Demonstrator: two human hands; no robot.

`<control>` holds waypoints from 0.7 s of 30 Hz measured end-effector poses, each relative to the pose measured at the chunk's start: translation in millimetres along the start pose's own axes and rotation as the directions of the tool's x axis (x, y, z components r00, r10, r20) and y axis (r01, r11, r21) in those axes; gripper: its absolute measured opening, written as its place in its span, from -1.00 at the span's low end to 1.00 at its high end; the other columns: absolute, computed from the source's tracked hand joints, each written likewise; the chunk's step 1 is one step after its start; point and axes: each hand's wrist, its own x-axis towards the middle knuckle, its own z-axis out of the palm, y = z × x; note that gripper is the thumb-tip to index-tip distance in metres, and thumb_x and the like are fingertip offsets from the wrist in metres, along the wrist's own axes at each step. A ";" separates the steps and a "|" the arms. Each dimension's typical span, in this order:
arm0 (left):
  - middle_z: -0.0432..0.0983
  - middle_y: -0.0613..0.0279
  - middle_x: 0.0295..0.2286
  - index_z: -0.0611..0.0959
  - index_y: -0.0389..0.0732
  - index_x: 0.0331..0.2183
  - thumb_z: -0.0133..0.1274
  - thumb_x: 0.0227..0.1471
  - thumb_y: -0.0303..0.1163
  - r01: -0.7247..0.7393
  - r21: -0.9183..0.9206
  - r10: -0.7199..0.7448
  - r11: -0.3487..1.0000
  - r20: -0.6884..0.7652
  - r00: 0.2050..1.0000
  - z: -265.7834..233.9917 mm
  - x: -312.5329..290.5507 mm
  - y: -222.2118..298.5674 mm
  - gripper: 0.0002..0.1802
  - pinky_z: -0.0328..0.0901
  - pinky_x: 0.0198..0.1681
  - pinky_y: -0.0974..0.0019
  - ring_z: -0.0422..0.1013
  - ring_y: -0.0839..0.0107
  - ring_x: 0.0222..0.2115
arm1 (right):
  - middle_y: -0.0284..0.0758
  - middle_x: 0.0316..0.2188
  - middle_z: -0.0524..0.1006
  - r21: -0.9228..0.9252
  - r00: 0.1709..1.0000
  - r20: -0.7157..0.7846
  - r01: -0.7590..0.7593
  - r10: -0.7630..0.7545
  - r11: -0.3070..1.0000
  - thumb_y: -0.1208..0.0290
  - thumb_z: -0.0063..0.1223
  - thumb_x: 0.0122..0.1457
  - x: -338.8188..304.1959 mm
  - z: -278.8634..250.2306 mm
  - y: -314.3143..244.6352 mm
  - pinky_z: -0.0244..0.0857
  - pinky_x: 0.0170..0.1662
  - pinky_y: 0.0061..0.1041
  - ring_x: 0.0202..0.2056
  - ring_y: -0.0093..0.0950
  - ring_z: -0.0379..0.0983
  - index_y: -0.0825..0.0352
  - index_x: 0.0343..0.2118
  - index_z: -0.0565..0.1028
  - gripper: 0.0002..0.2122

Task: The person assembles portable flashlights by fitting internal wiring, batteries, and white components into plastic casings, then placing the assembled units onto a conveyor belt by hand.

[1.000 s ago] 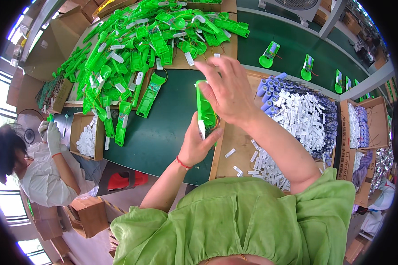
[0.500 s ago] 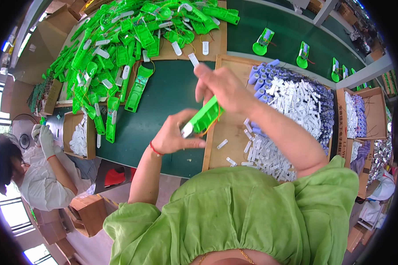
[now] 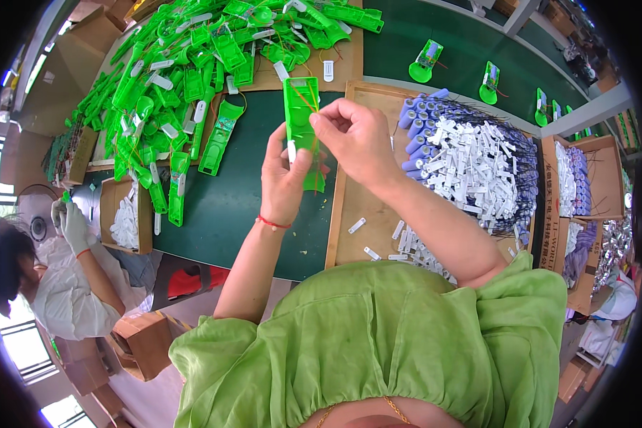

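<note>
A green plastic housing (image 3: 297, 103) stands nearly upright in front of me, its open hollow side showing. My left hand (image 3: 284, 182) wraps round its lower half, the thumb beside a small white plastic piece (image 3: 291, 151) at the housing's edge. Thin yellow and orange wires (image 3: 308, 90) run across the hollow. With thumb and forefinger together, my right hand (image 3: 357, 139) pinches the wires at the housing's right edge. Behind my left fingers, the housing's lower end is partly hidden.
A large heap of green housings (image 3: 192, 78) covers the far left. At right, a wooden tray (image 3: 341, 207) holds purple battery cells (image 3: 419, 135) and white plastic pieces (image 3: 464, 171). More housings (image 3: 489, 84) stand on the green belt beyond. A gloved co-worker (image 3: 75, 285) works at left.
The housing has swung from a slanted position to nearly upright, and my left hand has risen with it. My right hand has come down from above it onto the wires.
</note>
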 end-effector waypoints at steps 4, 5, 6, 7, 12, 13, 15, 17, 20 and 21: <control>0.49 0.27 -0.32 0.30 -0.21 0.08 -0.01 0.18 -0.33 0.007 -0.088 -0.017 0.996 -0.116 0.993 0.7 16.8 -15.3 -0.54 0.35 -0.38 0.49 0.43 0.56 -0.39 | -0.30 -0.60 0.45 -0.406 0.987 -0.024 0.134 -0.157 0.904 0.36 0.12 0.02 -27.9 9.2 8.8 0.28 -0.54 -0.33 -0.59 -0.30 0.43 0.30 -0.55 0.44 -0.85; 0.49 0.29 -0.31 0.32 -0.22 0.06 -0.01 0.18 -0.35 0.035 -0.114 -0.049 0.993 -0.119 0.992 3.8 16.3 -10.8 -0.56 0.32 -0.33 0.52 0.40 0.62 -0.37 | -0.29 -0.61 0.46 -0.445 0.965 -0.044 0.213 -0.259 0.870 0.40 0.14 0.00 -28.6 15.2 16.5 0.28 -0.54 -0.34 -0.59 -0.29 0.43 0.30 -0.53 0.44 -0.87; 0.48 0.30 -0.32 0.32 -0.23 0.07 -0.01 0.17 -0.38 0.022 -0.078 -0.029 0.997 -0.097 0.995 1.4 12.3 -8.2 -0.55 0.32 -0.32 0.49 0.39 0.60 -0.36 | -0.28 -0.61 0.46 -0.484 0.934 -0.053 0.286 -0.354 0.827 0.43 0.16 -0.01 -33.1 18.7 22.3 0.28 -0.54 -0.35 -0.59 -0.28 0.43 0.30 -0.51 0.44 -0.89; 0.48 0.28 -0.31 0.32 -0.23 0.06 -0.01 0.16 -0.41 0.032 -0.076 -0.040 0.997 -0.098 0.994 -1.7 11.6 -4.7 -0.55 0.33 -0.32 0.48 0.40 0.59 -0.37 | -0.32 -0.54 0.47 -0.518 0.941 0.003 0.290 -0.337 0.805 0.43 0.16 -0.02 -34.4 18.1 22.6 0.29 -0.51 -0.33 -0.52 -0.27 0.45 0.28 -0.48 0.44 -0.89; 0.44 0.19 -0.39 0.33 -0.15 -0.03 -0.09 0.18 -0.34 0.145 -0.062 -0.153 0.987 -0.150 0.977 -13.5 13.2 8.4 -0.67 0.39 -0.41 0.32 0.42 0.45 -0.46 | -0.32 -0.48 0.48 -0.640 0.965 0.220 0.254 -0.143 0.725 0.31 0.22 -0.04 -18.3 -39.2 25.9 0.33 -0.36 -0.29 -0.40 -0.30 0.46 0.22 -0.44 0.50 -0.84; 0.45 0.15 -0.41 0.31 -0.13 -0.06 -0.09 0.18 -0.30 0.117 -0.045 -0.123 0.992 -0.185 0.975 -16.1 17.0 7.7 -0.69 0.40 -0.49 0.27 0.43 0.40 -0.51 | -0.32 -0.48 0.48 -0.752 0.971 0.207 0.239 -0.124 0.615 0.26 0.23 -0.04 -5.6 -61.4 26.1 0.33 -0.33 -0.29 -0.36 -0.31 0.45 0.23 -0.44 0.51 -0.81; 0.44 0.14 -0.41 0.31 -0.14 -0.05 -0.10 0.18 -0.31 0.116 -0.064 -0.126 0.991 -0.187 0.974 -15.8 17.1 6.8 -0.69 0.40 -0.47 0.28 0.43 0.39 -0.50 | -0.33 -0.42 0.53 -0.942 0.942 0.302 0.319 -0.148 0.103 0.25 0.18 -0.04 15.0 -102.5 32.4 0.27 -0.20 -0.31 -0.23 -0.32 0.41 0.23 -0.51 0.54 -0.83; 0.44 0.14 -0.40 0.31 -0.14 -0.05 -0.10 0.18 -0.31 0.118 -0.081 -0.131 0.990 -0.184 0.974 -10.7 14.2 8.5 -0.69 0.40 -0.46 0.28 0.44 0.38 -0.50 | -0.35 -0.42 0.53 -0.949 0.948 0.316 0.315 -0.045 -0.036 0.29 0.17 -0.06 18.5 -112.3 47.6 0.26 -0.20 -0.30 -0.23 -0.33 0.39 0.23 -0.55 0.53 -0.87; 0.44 0.12 -0.39 0.31 -0.15 -0.04 -0.11 0.18 -0.31 0.134 -0.079 -0.147 0.988 -0.185 0.972 -3.2 14.2 7.4 -0.68 0.41 -0.46 0.27 0.45 0.36 -0.49 | -0.35 -0.46 0.53 -0.896 0.913 0.407 0.407 0.040 -0.176 0.40 0.14 -0.13 18.4 -106.5 69.9 0.24 -0.19 -0.30 -0.22 -0.31 0.38 0.21 -0.60 0.54 -0.96; 0.44 0.11 -0.39 0.30 -0.15 -0.04 -0.11 0.18 -0.32 0.129 -0.071 -0.139 0.989 -0.170 0.975 -3.4 14.6 6.4 -0.67 0.42 -0.46 0.27 0.45 0.34 -0.48 | -0.34 -0.48 0.53 -0.904 0.902 0.428 0.427 -0.052 -0.031 0.40 0.14 -0.13 17.7 -104.9 67.9 0.26 -0.21 -0.32 -0.24 -0.32 0.39 0.21 -0.58 0.54 -0.95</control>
